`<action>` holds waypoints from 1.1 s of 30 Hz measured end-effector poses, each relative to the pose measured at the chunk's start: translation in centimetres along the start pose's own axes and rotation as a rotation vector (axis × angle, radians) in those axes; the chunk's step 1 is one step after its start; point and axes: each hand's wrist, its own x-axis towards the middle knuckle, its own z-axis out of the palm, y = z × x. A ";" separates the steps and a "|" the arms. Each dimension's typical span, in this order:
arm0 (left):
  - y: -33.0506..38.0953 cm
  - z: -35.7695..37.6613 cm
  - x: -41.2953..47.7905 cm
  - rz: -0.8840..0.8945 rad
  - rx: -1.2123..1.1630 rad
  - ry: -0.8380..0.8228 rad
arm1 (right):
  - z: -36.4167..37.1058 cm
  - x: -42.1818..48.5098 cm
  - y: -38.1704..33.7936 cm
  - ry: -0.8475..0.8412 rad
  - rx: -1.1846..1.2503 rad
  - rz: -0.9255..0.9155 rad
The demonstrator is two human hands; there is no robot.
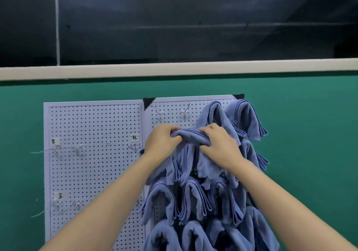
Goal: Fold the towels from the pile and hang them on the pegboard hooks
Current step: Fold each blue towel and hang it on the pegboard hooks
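Left grip [162, 143] and right grip [219, 144] both curl round folded towel [190, 137] at pegboard [172, 123], 7 o'clock of top-row towels [217, 113]. Hook beneath hidden. Best: centre fold on hook, seat fully, level layers, then release. 2 bare hooks [160, 114] at 11 o'clock.

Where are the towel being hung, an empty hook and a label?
towel being hung [190, 136]: head view, folded top edge.
empty hook [185, 112]: head view, metal prong.
label [134, 137]: head view, white face.
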 end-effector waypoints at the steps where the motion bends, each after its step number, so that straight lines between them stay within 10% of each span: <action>1: -0.3 -0.4 1.0 0.041 0.003 0.007 | -1.1 0.8 0.2 0.054 -0.019 -0.015; 15: 3.4 -1.1 11.8 0.021 -0.123 0.381 | -4.2 11.5 0.2 0.421 0.201 0.054; 33: -4.5 9.6 9.4 0.080 -0.149 0.250 | 4.5 9.6 2.4 0.065 0.184 0.130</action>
